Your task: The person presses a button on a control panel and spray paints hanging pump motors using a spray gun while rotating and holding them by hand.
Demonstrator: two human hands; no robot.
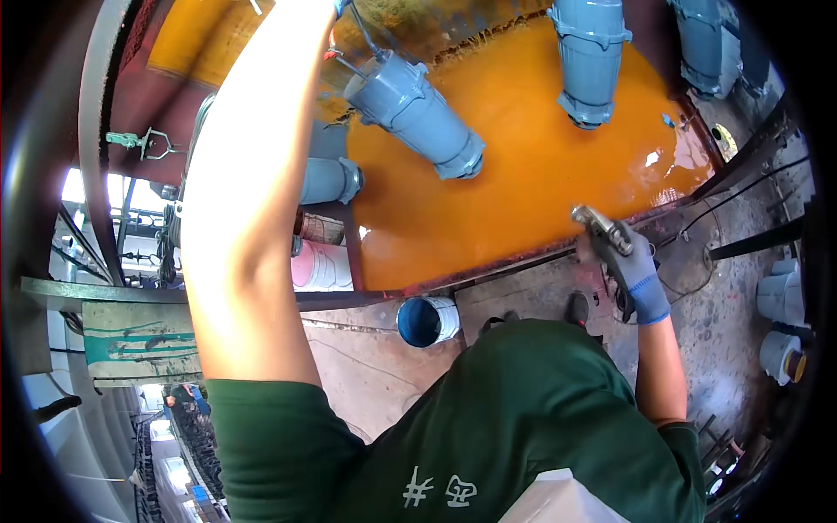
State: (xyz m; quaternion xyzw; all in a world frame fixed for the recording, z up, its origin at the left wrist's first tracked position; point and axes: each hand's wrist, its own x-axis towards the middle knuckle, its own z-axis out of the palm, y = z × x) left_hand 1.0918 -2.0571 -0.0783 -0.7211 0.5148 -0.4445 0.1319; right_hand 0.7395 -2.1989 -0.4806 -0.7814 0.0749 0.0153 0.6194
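Observation:
My right hand (641,266), in a grey and blue glove, is closed round a metal spray gun (602,228) at the front edge of an orange, wet-looking tray (514,209). My left arm stretches up past the top edge. Only a sliver of the blue glove on my left hand (340,7) shows, and its fingers are out of view. Just below that hand, a blue-grey ribbed cylindrical casing (414,113) hangs tilted from thin metal rods (364,30). Whether the left hand grips these rods cannot be seen.
More blue-grey casings hang at the upper right (591,65) and far right (704,48). Another casing (331,180) shows beside my left forearm. A paint bucket (427,321) and a pink bucket (321,266) stand near the tray. White buckets (780,296) are at right, past a dark bar (757,238).

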